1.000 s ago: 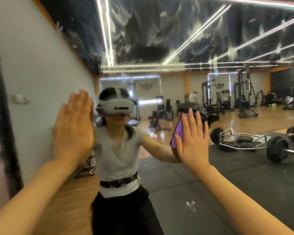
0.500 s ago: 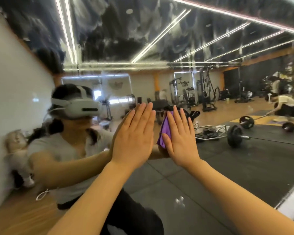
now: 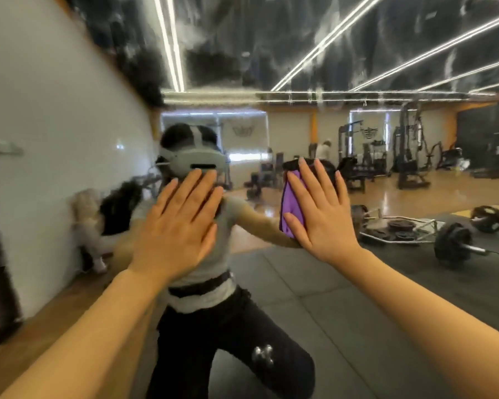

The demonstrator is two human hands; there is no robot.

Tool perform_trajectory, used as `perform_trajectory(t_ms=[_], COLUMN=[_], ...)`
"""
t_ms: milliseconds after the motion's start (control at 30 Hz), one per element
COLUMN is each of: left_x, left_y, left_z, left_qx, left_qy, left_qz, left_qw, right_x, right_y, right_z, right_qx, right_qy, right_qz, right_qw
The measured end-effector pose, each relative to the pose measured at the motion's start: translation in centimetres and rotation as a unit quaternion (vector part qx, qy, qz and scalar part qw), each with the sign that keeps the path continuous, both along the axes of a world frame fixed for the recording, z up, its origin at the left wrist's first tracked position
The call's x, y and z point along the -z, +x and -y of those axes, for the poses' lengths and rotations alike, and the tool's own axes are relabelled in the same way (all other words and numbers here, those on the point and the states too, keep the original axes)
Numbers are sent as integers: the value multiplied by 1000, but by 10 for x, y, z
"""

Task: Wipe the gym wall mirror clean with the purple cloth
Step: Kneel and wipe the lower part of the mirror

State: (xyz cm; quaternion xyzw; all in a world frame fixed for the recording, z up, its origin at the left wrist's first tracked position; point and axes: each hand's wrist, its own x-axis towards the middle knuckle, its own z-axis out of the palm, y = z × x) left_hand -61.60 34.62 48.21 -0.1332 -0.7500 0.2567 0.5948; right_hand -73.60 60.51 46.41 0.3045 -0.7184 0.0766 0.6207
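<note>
Hands are both lying flat against the gym wall mirror (image 3: pixel 386 283) in the head view, fingers straight and spread. I am pressing my right hand (image 3: pixel 319 214) on the purple cloth (image 3: pixel 291 208), pinning it against the glass; the cloth is showing past my thumb and forefinger on the left side of the palm. I am resting my left hand (image 3: pixel 179 226) bare on the mirror, just beside the right one and apart from the cloth. Both my forearms are reaching up from the bottom corners. In the reflection I am seeing myself crouching in a grey headset (image 3: pixel 195 162), a grey top and black trousers. A loaded barbell (image 3: pixel 455 243) is lying on the dark mat floor to the right, with weight machines (image 3: pixel 409 151) standing farther back.
</note>
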Motion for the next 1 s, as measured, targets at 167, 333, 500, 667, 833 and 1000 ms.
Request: perform_trajectory(t_ms=[167, 333, 500, 667, 833, 1000], left_x=[6, 14, 14, 14, 14, 18], left_y=[1, 2, 2, 3, 8, 5], left_z=[-27, -75, -91, -91, -82, -71], left_qx=[4, -61, -88, -89, -104, -120], left_qy=[88, 230, 300, 313, 290, 254], left_qz=[-29, -10, 25, 47, 59, 42], left_qw=[996, 971, 950, 944, 950, 959], right_x=[-10, -11, -3, 32, 12, -6], right_y=[-16, -21, -32, -38, -32, -20], right_z=[-18, -26, -41, -50, -28, -5], right_qx=[-36, -67, -81, -101, -86, -74], right_qy=[54, 71, 79, 55, 56, 11], right_qz=[-51, -58, -52, -39, -47, -28], right_qw=[997, 994, 992, 993, 994, 997])
